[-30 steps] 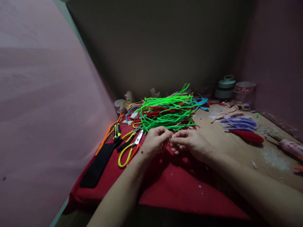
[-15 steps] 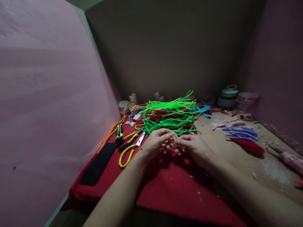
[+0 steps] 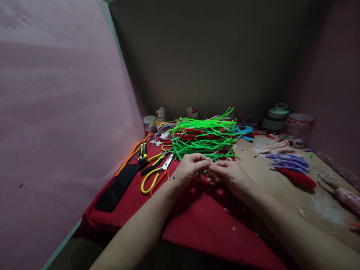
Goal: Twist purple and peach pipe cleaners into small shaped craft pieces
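My left hand (image 3: pixel 190 168) and my right hand (image 3: pixel 229 174) meet fingertip to fingertip over a red cloth (image 3: pixel 197 213). Both pinch a small piece between them; it is too small and dark to name. Just behind the fingers lies a heap of neon green pipe cleaners (image 3: pixel 205 137) with some red ones mixed in. Yellow-handled scissors (image 3: pixel 156 176) lie on the cloth just left of my left hand.
Yellow-and-black pliers (image 3: pixel 153 162), a utility knife (image 3: pixel 143 152) and a black flat case (image 3: pixel 116 192) lie at the left. Purple (image 3: pixel 289 160) and red (image 3: pixel 298 179) fuzzy pieces rest on the wooden table at the right. A lidded pot (image 3: pixel 276 117) and a cup (image 3: pixel 298 122) stand at the back right. Pink walls close in on both sides.
The view has shifted slightly, so everything sits a little to the right. My hands stay pinched together, with only small finger movements.
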